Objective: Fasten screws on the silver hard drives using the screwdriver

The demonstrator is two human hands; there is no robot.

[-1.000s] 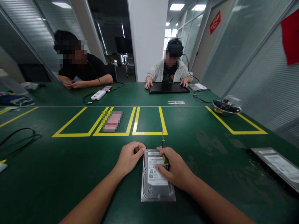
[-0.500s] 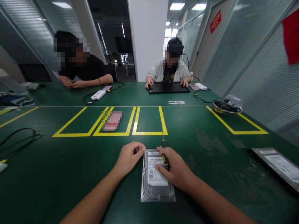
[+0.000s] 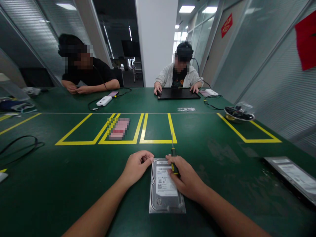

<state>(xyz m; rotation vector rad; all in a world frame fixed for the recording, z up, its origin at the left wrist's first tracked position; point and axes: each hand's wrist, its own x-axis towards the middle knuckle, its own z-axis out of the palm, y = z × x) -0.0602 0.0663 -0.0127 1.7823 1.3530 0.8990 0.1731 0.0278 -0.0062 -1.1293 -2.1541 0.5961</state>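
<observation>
A silver hard drive (image 3: 160, 199) with a white printed label lies flat on the green table in front of me. My left hand (image 3: 138, 168) is closed, its thumb and index finger pinched at the drive's far left corner. Whether a small part sits between those fingertips is hidden. My right hand (image 3: 184, 177) rests over the drive's right side and grips a screwdriver (image 3: 174, 168) with a dark green and yellow handle. The screwdriver's thin shaft points away from me, toward the yellow tape, clear of the drive.
Another drive (image 3: 293, 174) lies at the right. Yellow tape outlines (image 3: 158, 141) mark the table, one around a pink blurred item (image 3: 119, 129). A bowl of dark items (image 3: 239, 115) stands back right. A black cable (image 3: 22, 141) lies left. Two people sit opposite, one holding a black panel (image 3: 179, 93).
My right thumb has shifted slightly up and away along the drive's label, closer to the screwdriver handle. My left hand and the drive stay in place.
</observation>
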